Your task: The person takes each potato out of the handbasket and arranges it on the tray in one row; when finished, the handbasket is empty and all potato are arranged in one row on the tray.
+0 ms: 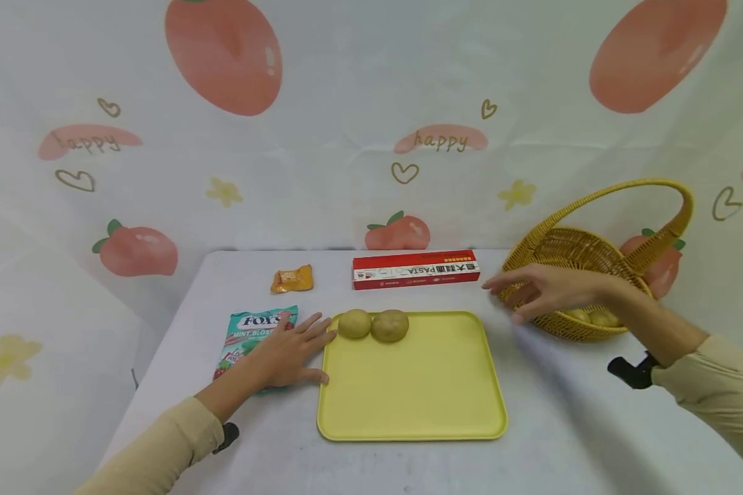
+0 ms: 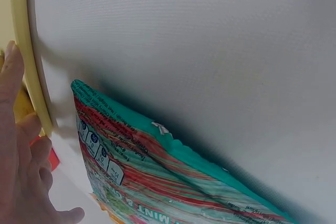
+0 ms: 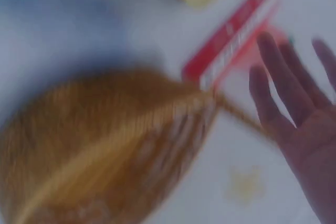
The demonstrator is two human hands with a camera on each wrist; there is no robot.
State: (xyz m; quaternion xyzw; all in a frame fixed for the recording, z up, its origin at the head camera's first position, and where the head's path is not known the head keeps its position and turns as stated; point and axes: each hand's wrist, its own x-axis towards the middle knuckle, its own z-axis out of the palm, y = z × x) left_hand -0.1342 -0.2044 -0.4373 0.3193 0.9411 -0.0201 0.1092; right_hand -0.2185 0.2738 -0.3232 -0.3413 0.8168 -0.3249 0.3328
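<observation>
Two potatoes (image 1: 390,326) lie side by side in the back left corner of a yellow tray (image 1: 415,385). The left hand (image 1: 291,354) has its fingers spread, with fingertips at the tray's left edge; in the left wrist view that hand (image 2: 18,150) is beside the tray rim (image 2: 31,61). Under and beside it lies a green candy bag (image 1: 248,337). The right hand (image 1: 551,289), fingers extended and holding nothing, is in front of the wicker basket (image 1: 569,247), which has potatoes (image 1: 603,317) inside. In the blurred right wrist view the right hand (image 3: 304,108) appears beside the basket (image 3: 94,124).
A red and white pasta box (image 1: 416,269) lies behind the tray, with a small orange packet (image 1: 292,279) to its left. The basket's tall arched handle (image 1: 631,184) rises at the right. A printed cloth (image 1: 322,137) hangs behind the table.
</observation>
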